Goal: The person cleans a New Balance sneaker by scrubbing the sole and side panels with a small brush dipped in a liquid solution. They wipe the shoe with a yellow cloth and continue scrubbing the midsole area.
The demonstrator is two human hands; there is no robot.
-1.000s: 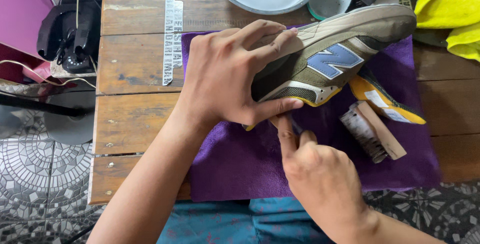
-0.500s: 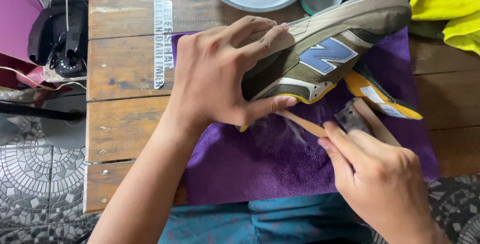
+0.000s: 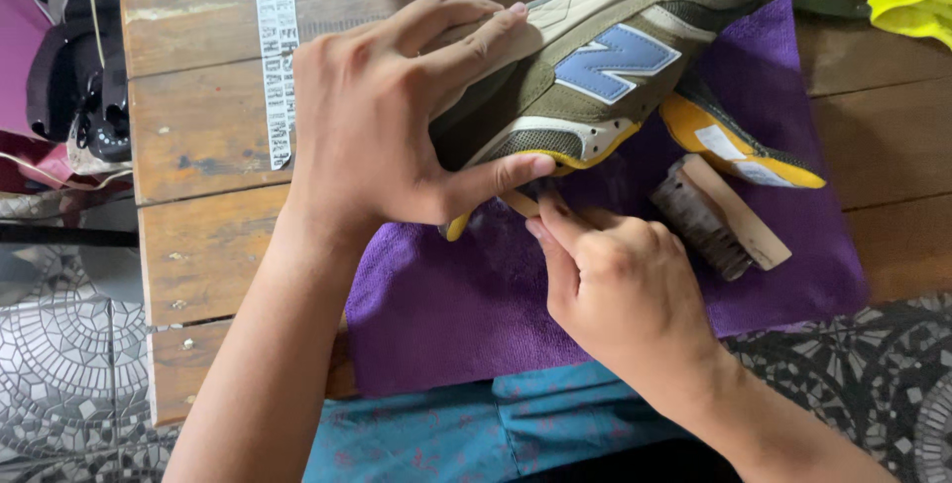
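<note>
Olive sneaker (image 3: 595, 66) clamped in left hand (image 3: 397, 116) grip, right hand (image 3: 620, 290) grip pinching small wooden brush (image 3: 526, 203)

Worn plank table (image 3: 198, 245) over patterned mosaic floor tiles (image 3: 59, 364), daylight

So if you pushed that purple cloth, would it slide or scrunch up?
Probably scrunch: the purple cloth looks soft and floppy, draped past the table edge. It likely won't slide freely, since the shoe and brush rest on it.
</note>
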